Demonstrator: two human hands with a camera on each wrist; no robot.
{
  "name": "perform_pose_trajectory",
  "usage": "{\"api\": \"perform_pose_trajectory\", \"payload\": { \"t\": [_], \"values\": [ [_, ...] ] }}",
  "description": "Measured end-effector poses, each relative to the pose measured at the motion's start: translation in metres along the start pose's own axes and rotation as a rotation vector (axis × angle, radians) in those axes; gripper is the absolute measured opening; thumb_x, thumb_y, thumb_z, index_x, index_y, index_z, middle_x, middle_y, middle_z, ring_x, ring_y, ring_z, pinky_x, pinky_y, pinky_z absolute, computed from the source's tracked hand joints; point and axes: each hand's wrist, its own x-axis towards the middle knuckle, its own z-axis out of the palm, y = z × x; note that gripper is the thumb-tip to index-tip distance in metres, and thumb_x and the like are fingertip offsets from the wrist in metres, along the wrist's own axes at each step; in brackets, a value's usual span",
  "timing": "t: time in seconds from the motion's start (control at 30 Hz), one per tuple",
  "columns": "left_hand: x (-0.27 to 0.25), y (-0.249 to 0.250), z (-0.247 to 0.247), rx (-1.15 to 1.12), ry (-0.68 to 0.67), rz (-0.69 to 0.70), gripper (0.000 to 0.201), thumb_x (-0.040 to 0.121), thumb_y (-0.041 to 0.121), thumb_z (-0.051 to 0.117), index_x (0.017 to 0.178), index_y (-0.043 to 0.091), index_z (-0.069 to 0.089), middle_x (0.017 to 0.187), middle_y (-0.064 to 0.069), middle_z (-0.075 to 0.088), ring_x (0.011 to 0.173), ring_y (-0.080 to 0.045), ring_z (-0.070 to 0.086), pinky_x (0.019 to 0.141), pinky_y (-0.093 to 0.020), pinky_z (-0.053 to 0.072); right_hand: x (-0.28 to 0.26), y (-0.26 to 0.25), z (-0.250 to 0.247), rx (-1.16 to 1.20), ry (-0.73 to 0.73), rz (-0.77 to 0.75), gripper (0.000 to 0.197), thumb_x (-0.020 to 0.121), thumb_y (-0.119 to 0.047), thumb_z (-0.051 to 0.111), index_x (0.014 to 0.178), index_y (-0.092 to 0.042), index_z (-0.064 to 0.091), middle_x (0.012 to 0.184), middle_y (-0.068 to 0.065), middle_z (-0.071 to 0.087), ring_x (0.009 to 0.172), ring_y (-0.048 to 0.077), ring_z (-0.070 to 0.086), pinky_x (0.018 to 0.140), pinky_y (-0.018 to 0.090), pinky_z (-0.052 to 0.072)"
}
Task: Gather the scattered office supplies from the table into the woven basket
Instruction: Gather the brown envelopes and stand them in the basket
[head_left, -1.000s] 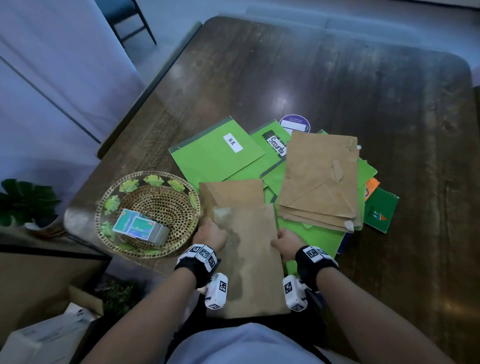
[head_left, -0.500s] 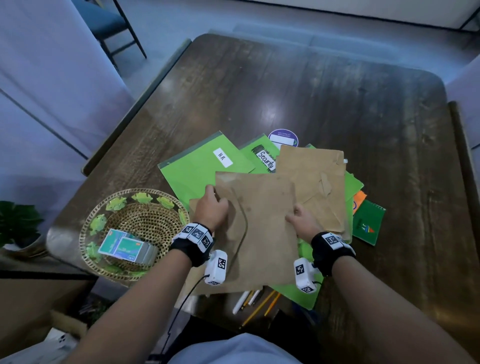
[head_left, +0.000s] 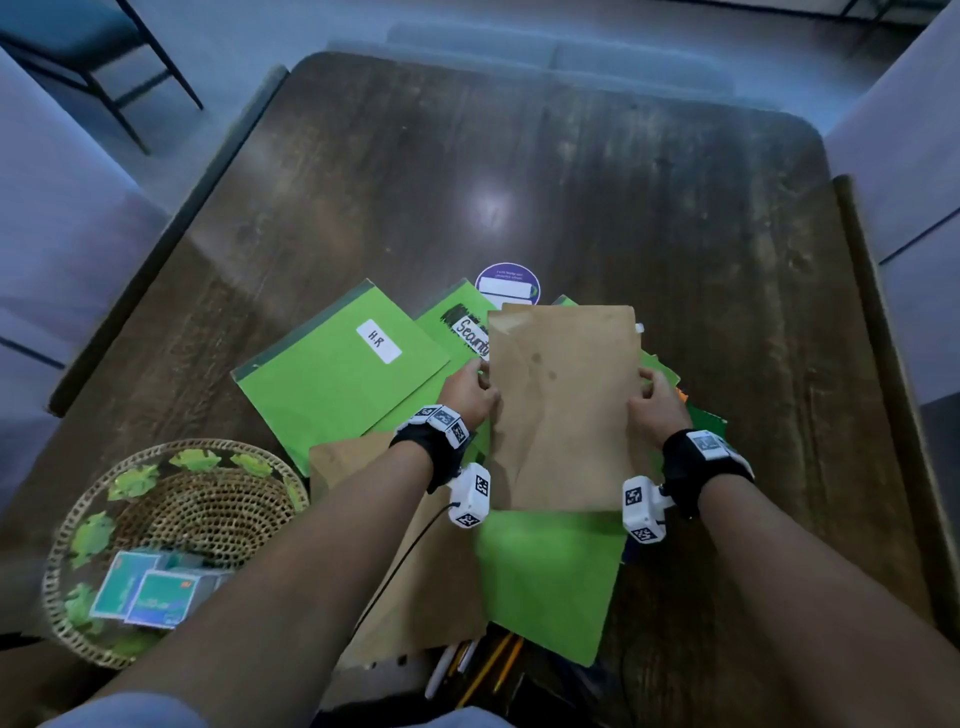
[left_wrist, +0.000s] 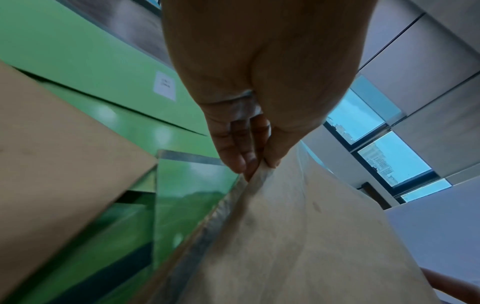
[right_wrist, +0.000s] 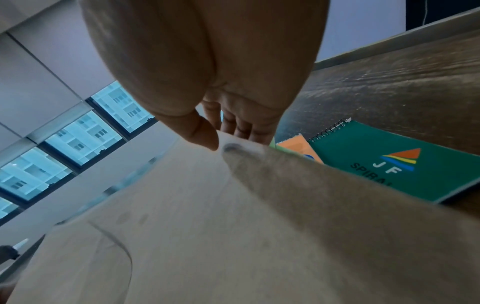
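Office supplies lay mostly unsorted on the bench (head_left: 597, 171), and only a few small card packs (head_left: 150, 592) sat in the woven basket (head_left: 171, 545) at about eight o'clock from the pile. Going left to right: next to the basket lay a green folder labelled H.R (head_left: 332, 374), then a second green folder marked Security (head_left: 457, 327), with a round purple sticker (head_left: 508, 280) at twelve o'clock behind them.

At the centre you held a brown envelope (head_left: 563, 405) raised over the pile. Your left hand (head_left: 470, 392) pinched its left edge, thumb on top and fingers (left_wrist: 235, 148) beneath. Your right hand (head_left: 655, 402) pinched the right edge the same way. Each hand was clamped on the envelope. Another brown envelope (head_left: 353, 457) and a green sheet (head_left: 550, 571) lay beneath, with pencils (head_left: 493, 670) at six o'clock. At three o'clock lay a green spiral notebook (right_wrist: 389, 162) beside an orange pad (right_wrist: 298, 146).

To do this step well, you would probably have needed to swing the envelope towards eight o'clock, keeping it level. It looked about as long as the basket is wide, so laying it flat over the packs or bending it gently seemed wise. Thin paper buckles easily, so a light, even grip suited it.
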Motion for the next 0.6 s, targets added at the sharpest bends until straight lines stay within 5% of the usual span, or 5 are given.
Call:
{"api": "perform_pose_trajectory", "payload": {
  "t": [0.23,0.4,0.6],
  "values": [
    [0.039,0.016,0.012,-0.005,0.043,0.001,0.031,0.088,0.009,0.065,0.119,0.011,0.064,0.096,-0.001,0.068,0.084,-0.017,0.058,0.075,-0.021,0.041,0.024,0.004,0.002,-0.202,0.023,-0.014,0.065,0.090,-0.014,0.055,0.152,-0.010,0.034,0.147,0.020,0.043,0.133,0.034,0.044,0.111,0.043,0.037],
    [0.042,0.011,0.017,0.101,-0.051,-0.017,0.014,0.083,0.010,0.066,0.095,0.015,0.071,0.092,-0.004,0.073,0.076,-0.020,0.061,0.060,-0.024,0.041,0.026,0.005,0.008,-0.364,0.026,0.027,0.059,0.093,-0.021,0.055,0.148,-0.008,0.038,0.144,0.025,0.036,0.133,0.041,0.039,0.111,0.046,0.034],
    [0.030,-0.011,-0.014,0.141,-0.010,0.048,0.044,0.089,0.020,0.070,0.132,0.010,0.060,0.112,-0.007,0.067,0.097,-0.023,0.066,0.085,-0.034,0.055,-0.002,-0.014,0.030,-0.440,0.247,-0.103,0.054,0.085,-0.019,0.059,0.138,-0.011,0.050,0.134,0.021,0.044,0.126,0.040,0.042,0.107,0.046,0.036]
  ]
}}
